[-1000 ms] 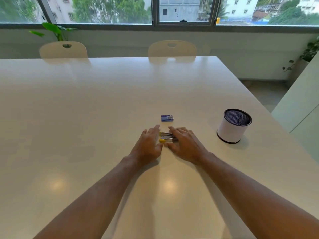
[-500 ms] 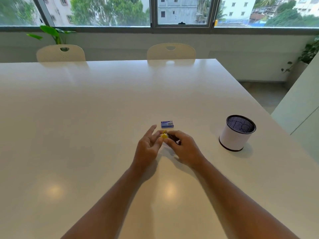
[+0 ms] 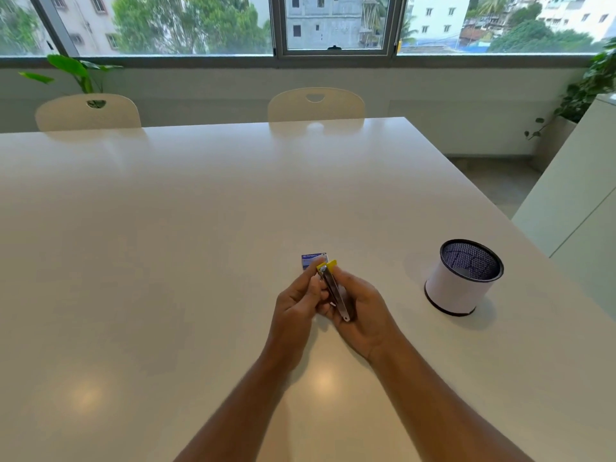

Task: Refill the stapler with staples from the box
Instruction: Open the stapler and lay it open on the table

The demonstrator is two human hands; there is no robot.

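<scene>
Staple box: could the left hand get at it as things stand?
Probably yes, once freed. The staple box lies closed on the table just beyond both hands, nothing over it. But the left hand shares its grip on the stapler with the right hand.

Both bare forearms reach forward from the bottom edge and come together near the middle. The left hand [image 3: 298, 303] is turned with its back toward the camera, its fingers [image 3: 313, 278] curled and pinching the far end of the small metal stapler with a yellow tip [image 3: 334, 290]. The right hand [image 3: 361, 310] lies palm up under the stapler, with fingers bent around its body. The two hands touch each other at the fingers
</scene>
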